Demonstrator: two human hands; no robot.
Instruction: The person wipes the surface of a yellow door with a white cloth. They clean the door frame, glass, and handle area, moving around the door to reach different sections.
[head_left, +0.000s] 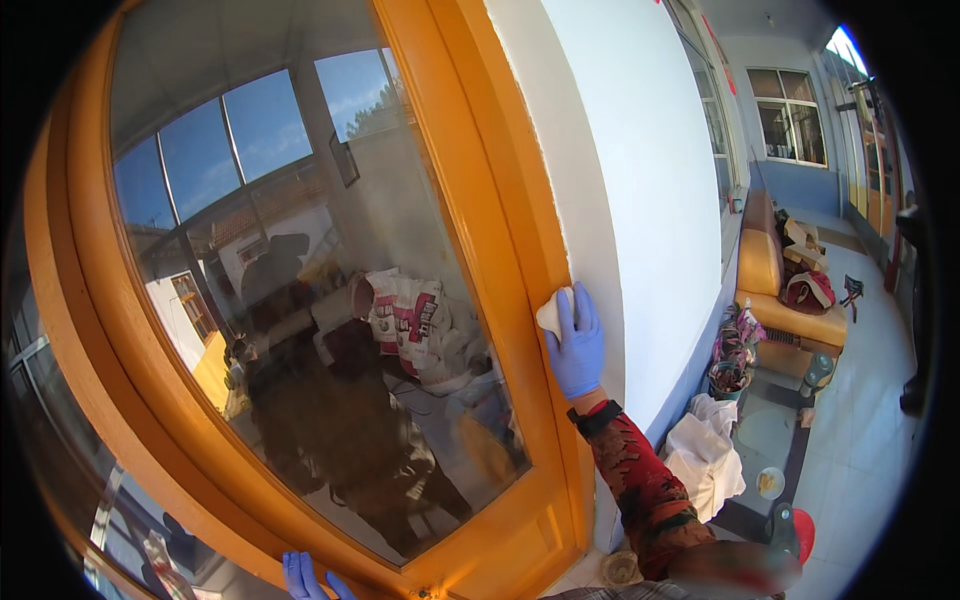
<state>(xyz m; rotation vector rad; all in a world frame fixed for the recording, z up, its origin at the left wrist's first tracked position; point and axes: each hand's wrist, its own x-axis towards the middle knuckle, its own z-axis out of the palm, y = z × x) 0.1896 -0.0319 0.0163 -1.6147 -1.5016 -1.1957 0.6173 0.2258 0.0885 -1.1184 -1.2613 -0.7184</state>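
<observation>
My right hand (577, 349), in a blue-violet glove, presses a folded white cloth or pad (553, 313) against the outer edge of an orange wooden door frame (517, 247), beside the white wall reveal. A black band circles that wrist, above a red camouflage sleeve. At the lower edge of the picture my left hand (307, 579), gloved alike, shows only its fingers and thumb at the orange door's edge. Its palm is cut off, so its grip is unclear. The large glass pane (300, 337) of the door reflects windows, sky and a dark figure.
White sacks (409, 319) with printing appear in the glass. Right of the wall are potted plants (729, 360), a white cloth (703, 450) and a small plate (770, 483) on a low glass-topped table (765, 427). Beyond stands a tan sofa (791, 315) with a red bag (810, 291).
</observation>
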